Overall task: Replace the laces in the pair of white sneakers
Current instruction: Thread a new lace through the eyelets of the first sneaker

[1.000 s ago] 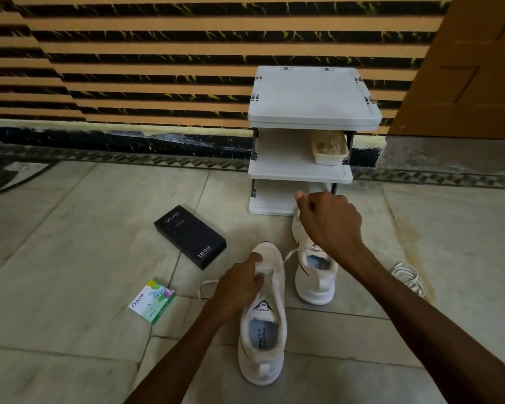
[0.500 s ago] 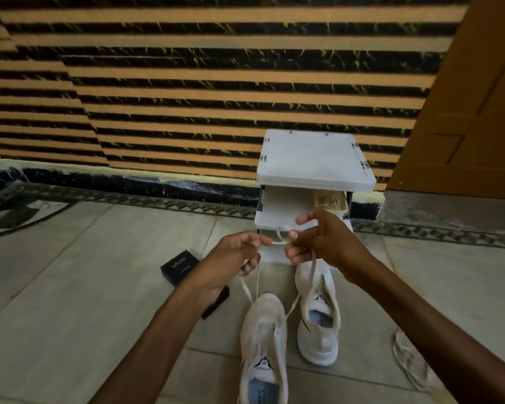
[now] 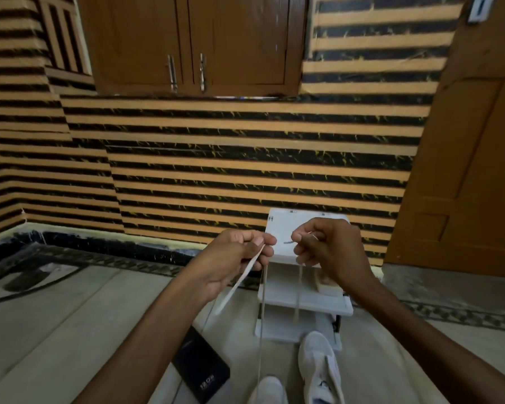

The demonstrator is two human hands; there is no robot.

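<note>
- Pale stone floor (image 3: 70,330) meets a wall (image 3: 245,170) striped orange and black; a brown cabinet (image 3: 193,42) with 2 doors hangs above it, and a wooden door (image 3: 464,170) stands at the right.
- Since 0.5 s ago the view has tipped upward: the cabinet has come into sight, the 2 white sneakers have sunk to the bottom edge, and both hands are higher and farther apart.
- Curled fingers of the left hand (image 3: 233,258) pinch the flat white lace (image 3: 239,281); the right hand (image 3: 330,246) pinches its other end. Strands drop toward the near sneaker (image 3: 270,389) and the far sneaker (image 3: 318,363) just beside it.
- Behind the hands, partly hidden by them, stands a white shelf rack (image 3: 303,298); a black box (image 3: 200,371) lies partly under the left forearm.
</note>
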